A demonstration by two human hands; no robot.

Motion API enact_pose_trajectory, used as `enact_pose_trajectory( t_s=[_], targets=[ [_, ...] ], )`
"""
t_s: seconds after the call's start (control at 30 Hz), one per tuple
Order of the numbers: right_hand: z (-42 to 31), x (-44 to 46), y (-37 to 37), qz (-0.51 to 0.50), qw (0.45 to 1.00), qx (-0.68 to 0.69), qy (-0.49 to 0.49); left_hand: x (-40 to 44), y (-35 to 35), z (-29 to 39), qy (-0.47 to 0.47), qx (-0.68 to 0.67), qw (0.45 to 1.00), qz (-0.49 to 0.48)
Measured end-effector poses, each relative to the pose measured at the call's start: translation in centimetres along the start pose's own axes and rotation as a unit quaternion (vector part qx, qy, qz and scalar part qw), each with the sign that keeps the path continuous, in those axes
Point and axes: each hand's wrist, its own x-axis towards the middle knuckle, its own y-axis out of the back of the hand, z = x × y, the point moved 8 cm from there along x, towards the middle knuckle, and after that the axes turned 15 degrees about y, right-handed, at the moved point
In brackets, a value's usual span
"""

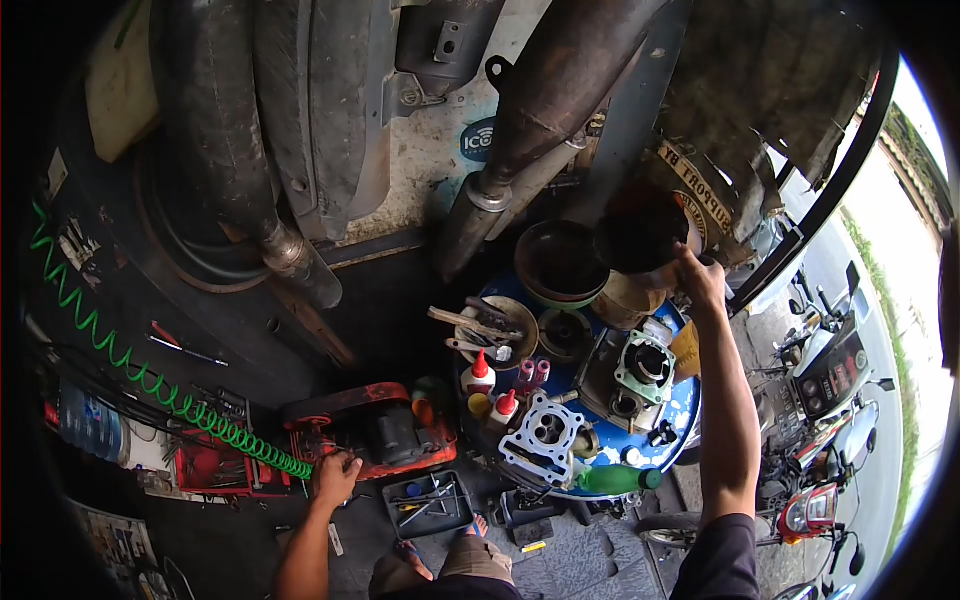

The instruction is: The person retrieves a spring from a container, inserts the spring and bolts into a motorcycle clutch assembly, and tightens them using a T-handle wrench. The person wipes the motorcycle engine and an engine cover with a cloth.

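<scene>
My right hand [700, 277] reaches up to the far right of the round table. It grips the rim of a dark round bowl [640, 232], held tilted above a tan container [628, 302]. Low on the left, my left hand [335, 478] is closed at the end of a red air compressor [370, 430], beside the end of the green coiled hose [215, 428]. What its curled fingers hold is hidden. Another dark bowl [560, 262] sits left of the tilted one.
On the blue round table [665, 455] are an engine cylinder [645, 370], a gasket-faced metal part [545, 430], a green bottle [620, 479] and red-capped bottles [479, 376]. A tool tray [430, 503] lies near my feet. Exhaust pipes [550, 110] hang ahead. Motorcycles [810, 510] stand at right.
</scene>
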Motion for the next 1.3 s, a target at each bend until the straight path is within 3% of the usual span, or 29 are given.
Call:
enact_pose_trajectory(
  t_s=[0.53, 0.87, 1.13, 1.3],
  targets=[
    [-0.4, 0.6, -1.0, -0.027, 0.997, 0.026, 0.064, -1.1, -0.7, 2.5, -0.036, 0.018, 0.999, 0.018],
    [-0.8, 0.3, -1.7, -0.031, 0.993, 0.017, 0.116, -2.0, -1.3, 1.4, -0.008, -0.014, 1.000, -0.007],
    [-1.3, 0.4, -2.5, -0.045, 0.993, 0.040, 0.106, -1.8, -1.5, 1.6, -0.015, 0.001, 1.000, -0.002],
    [-0.5, 1.4, -2.0, -0.016, 0.987, -0.033, 0.154, -1.7, -1.7, 2.1, -0.022, 0.011, 1.000, 0.000]
  ],
)
